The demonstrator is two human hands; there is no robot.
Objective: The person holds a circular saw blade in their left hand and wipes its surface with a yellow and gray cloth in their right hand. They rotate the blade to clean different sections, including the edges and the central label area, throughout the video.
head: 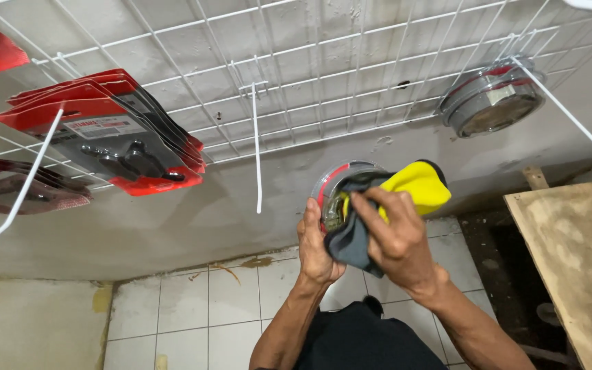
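Note:
My left hand grips a round clear plastic package with a red rim from below. My right hand presses a yellow and grey cloth against the package's face. Both hands are raised in front of a grey wall, under a white wire grid. An empty white hook sticks out of the grid just left of the package.
Red blister packs hang on hooks at the left. Another round clear package hangs at the upper right. A wooden board leans at the right. White floor tiles lie below.

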